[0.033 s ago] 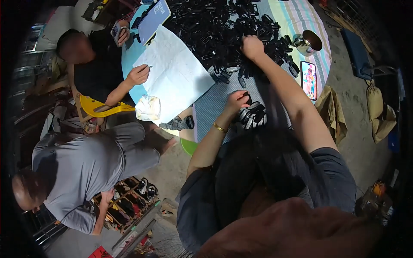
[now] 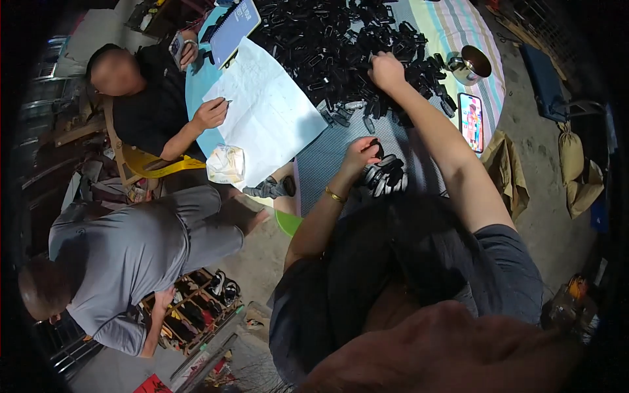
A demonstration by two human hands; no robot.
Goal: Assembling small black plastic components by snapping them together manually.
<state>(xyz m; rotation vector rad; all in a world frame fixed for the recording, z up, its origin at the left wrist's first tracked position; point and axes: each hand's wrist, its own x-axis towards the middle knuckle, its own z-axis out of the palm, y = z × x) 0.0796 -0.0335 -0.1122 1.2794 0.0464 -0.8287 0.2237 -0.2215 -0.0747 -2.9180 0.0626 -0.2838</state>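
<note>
My left hand (image 2: 360,156), with a gold-coloured bracelet at the wrist, is closed around a small black plastic piece (image 2: 376,148) near the table's front edge. Just beside it lies a small heap of black and grey oval pieces (image 2: 385,178). Further off, my right hand (image 2: 388,72) reaches to the near side of a large pile of black plastic pieces (image 2: 327,49). Its fingers are curled at the pile, and what they grip is hidden. A few grey pieces (image 2: 341,116) lie loose at the pile's near edge.
A phone (image 2: 470,122) and a metal mug (image 2: 473,66) stand right of the pile. On the left, a co-worker's hand (image 2: 211,112) holds a pen over a large white sheet (image 2: 268,98), near a notebook (image 2: 236,29). Another person in grey (image 2: 131,255) bends beside a shoe rack (image 2: 196,304).
</note>
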